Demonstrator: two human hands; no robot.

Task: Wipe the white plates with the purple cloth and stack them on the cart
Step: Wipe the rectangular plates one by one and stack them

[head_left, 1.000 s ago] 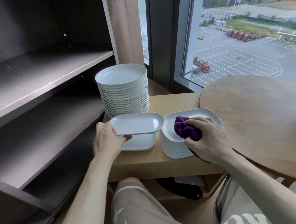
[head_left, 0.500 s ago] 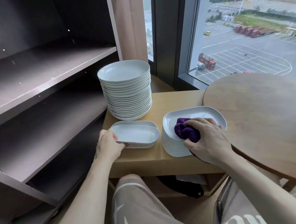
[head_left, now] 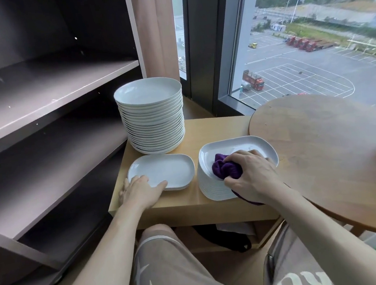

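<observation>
The purple cloth (head_left: 226, 169) is bunched up on a white plate (head_left: 236, 147). The right hand (head_left: 253, 177) squeezes it, and the loose left hand (head_left: 141, 190) touches another plate (head_left: 162, 169).

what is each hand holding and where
Right hand grips the bunched purple cloth by its near end, on the right plate stack. Left hand holds nothing, resting on the left plate's near rim.

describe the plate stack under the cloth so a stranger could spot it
Start at the low wooden cart below the window, between the dark shelves and the round table. The plate stack sits on its near right corner. Unlike the tall round stack and the low pile to its left, it has the purple cloth on top, gripped by the right hand.
</observation>
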